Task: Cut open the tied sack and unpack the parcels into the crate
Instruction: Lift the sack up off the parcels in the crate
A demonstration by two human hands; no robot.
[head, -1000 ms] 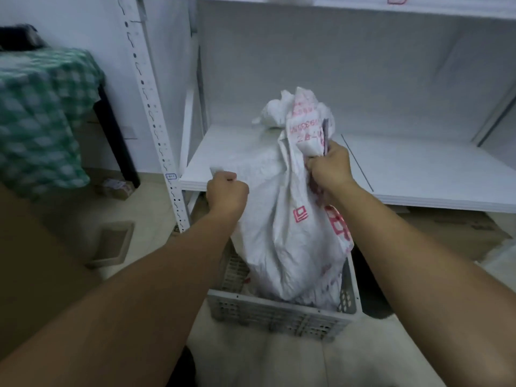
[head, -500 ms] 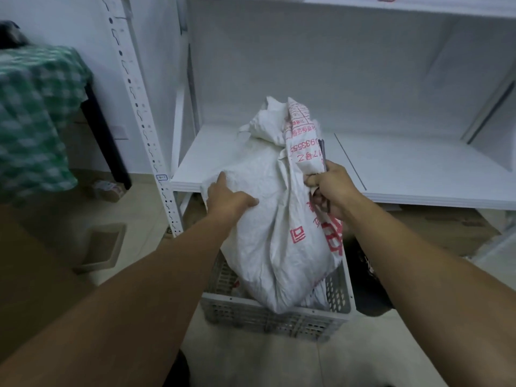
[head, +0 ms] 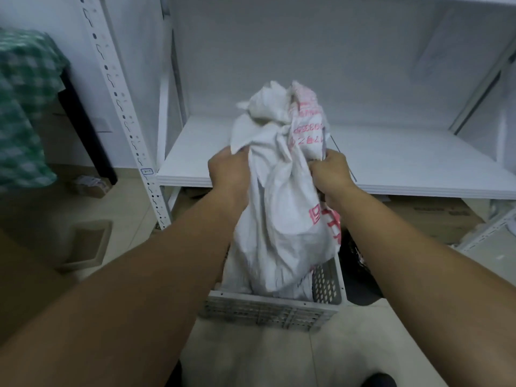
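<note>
Sack (head: 284, 219) upright in crate (head: 265, 311), white shelf (head: 391, 163) just behind.

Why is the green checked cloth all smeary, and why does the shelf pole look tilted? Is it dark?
Head view: the green checked cloth is blurred at the frame's edge, probably from head motion; the wide-angle lens makes the shelf post lean; the light is dim and flat, no glare; the white sack in the middle is sharper.

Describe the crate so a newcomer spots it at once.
Find the white metal shelving unit. On the tiled floor just before it sits a pale grey perforated plastic crate. It alone has slotted walls, and the white woven sack with red print hangs into it.
</note>
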